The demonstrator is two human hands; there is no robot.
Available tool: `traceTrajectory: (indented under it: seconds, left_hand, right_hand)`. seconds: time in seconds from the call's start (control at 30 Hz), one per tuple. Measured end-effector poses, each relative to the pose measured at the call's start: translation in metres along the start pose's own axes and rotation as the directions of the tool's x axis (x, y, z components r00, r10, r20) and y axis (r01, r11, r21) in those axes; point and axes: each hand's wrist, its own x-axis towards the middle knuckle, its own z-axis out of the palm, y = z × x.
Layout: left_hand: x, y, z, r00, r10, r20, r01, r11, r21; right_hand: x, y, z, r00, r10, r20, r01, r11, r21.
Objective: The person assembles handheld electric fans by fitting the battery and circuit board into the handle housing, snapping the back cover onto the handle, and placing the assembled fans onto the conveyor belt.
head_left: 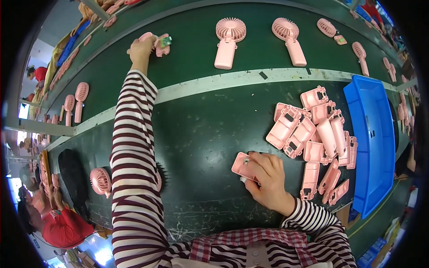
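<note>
My left hand [140, 51] reaches far out over the green belt, its fingers closed round a pink fan part [145, 36]. Right beside it lies a pink piece with a green circuit board [164, 41]; whether the two are joined I cannot tell. Close to my body, my right hand [268, 181] grips a pink handle shell [241, 165] above the dark table, its hollow side showing. A small white bit [243, 179] sticks out under the fingers. To the right of that hand spreads a loose heap of pink handle shells [304, 134].
A blue tray [373, 143] stands at the table's right side. Pink handheld fans [231, 33] lie along the belt, beyond a pale rail [201, 87]. A round pink fan head [100, 181] rests left of my left sleeve. A person in red [67, 225] works at far left.
</note>
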Motion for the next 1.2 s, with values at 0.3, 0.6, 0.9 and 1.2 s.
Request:
traceTrajectory:
  seconds: [0.3, 0.6, 0.9, 1.2]
  left_hand:
    - [-0.079, 0.021, -0.056, 0.989, 0.078, -0.125, -0.139, 0.774, -0.618]
    - [-0.214, 0.049, -0.149, 0.852, 0.496, 0.166, -0.212, 0.618, -0.757]
    - [-0.347, 0.035, -0.176, 0.406, 0.89, 0.207, -0.747, 0.454, -0.486]
    - [-0.404, 0.023, -0.15, 0.362, 0.92, 0.153, -0.773, 0.387, -0.503]
  right_hand:
    - [-0.005, 0.004, 0.001, 0.999, -0.018, -0.046, 0.017, 1.0, -0.009]
    - [-0.008, 0.001, -0.005, 0.954, -0.097, -0.283, 0.053, 0.986, -0.157]
    - [0.001, -0.042, -0.007, 0.977, 0.21, -0.036, -0.128, 0.712, 0.69]
    - [-0.003, -0.067, -0.021, 0.806, 0.459, 0.373, -0.435, 0.031, 0.9]
